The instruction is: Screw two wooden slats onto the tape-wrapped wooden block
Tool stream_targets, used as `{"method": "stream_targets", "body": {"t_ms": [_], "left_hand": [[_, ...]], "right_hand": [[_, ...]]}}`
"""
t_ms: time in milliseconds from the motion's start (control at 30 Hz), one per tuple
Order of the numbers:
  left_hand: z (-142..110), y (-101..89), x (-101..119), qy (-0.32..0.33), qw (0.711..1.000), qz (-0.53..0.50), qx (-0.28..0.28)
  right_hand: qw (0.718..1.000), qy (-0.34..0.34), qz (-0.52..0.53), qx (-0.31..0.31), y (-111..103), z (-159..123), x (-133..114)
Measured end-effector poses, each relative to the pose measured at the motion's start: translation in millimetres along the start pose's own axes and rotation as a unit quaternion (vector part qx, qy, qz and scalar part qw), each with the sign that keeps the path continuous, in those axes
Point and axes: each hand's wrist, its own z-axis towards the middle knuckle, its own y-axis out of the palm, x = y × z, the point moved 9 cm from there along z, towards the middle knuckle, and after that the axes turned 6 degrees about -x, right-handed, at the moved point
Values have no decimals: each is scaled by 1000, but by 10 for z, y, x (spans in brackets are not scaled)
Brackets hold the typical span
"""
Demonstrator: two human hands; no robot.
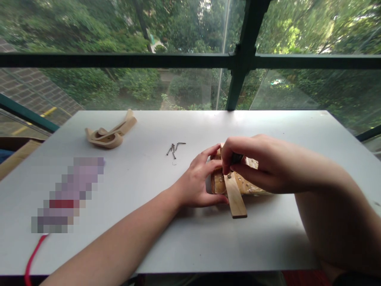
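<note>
A flat wooden strip lies across a yellow-brown block with a shiny, clear-looking surface and small spots. My left hand grips the block's left end, fingers at the far side and thumb at the near side by the strip. In my right hand is a dark-handled tool that looks like a screwdriver, mostly hidden by the curled fingers. Just below those fingers, a screw head or hole shows in the strip. The right hand covers much of the block and the strip's far end.
Several loose screws lie left of the block on the white table. Curved wooden pieces rest at the back left. A blurred-out purple item with a red strap lies at left. Windows border the table's far edge.
</note>
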Motion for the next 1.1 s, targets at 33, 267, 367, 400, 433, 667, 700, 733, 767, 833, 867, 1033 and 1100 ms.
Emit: {"method": "stream_targets", "body": {"t_ms": [33, 267, 367, 400, 433, 667, 700, 733, 767, 833, 867, 1033, 1100], "left_hand": [[0, 1, 0, 0, 1000, 2, 0], [-2, 12, -18, -17, 1000, -1, -10], [-7, 13, -26, -20, 1000, -1, -10], [-7, 15, -29, -21, 1000, -1, -10], [-8, 15, -31, -21, 1000, -1, -10], [-6, 5, -9, -13, 1000, 3, -5], [-6, 5, -9, -12, 1000, 3, -4], [-5, 5, -7, -10, 1000, 3, -3], [-4, 4, -2, -5, 1000, 4, -1], [0, 2, 6, 3, 1000, 4, 0], [3, 1, 8, 4, 1000, 5, -1], [14, 2, 0, -7, 1000, 6, -11], [15, 1, 2, -7, 1000, 3, -12]], "right_hand": [[1000, 6, -10, 4, -5, 3, 7], [996, 41, -70, 24, -32, 37, 18], [996, 39, -74, 41, -38, 62, 6], [994, 42, -82, 50, -41, 75, 11], [993, 47, -94, 60, -44, 89, 23], [990, 64, -51, 114, -17, 160, 123], [993, 56, -27, 104, 5, 163, 116], [995, 46, -4, 88, 27, 163, 104], [997, 38, 14, 72, 44, 157, 87], [998, 29, 33, 46, 46, 123, 56], [998, 28, 39, 33, 40, 98, 45], [996, 27, 80, -36, 12, -58, 30], [995, 30, 84, -46, -3, -97, 50]]}}
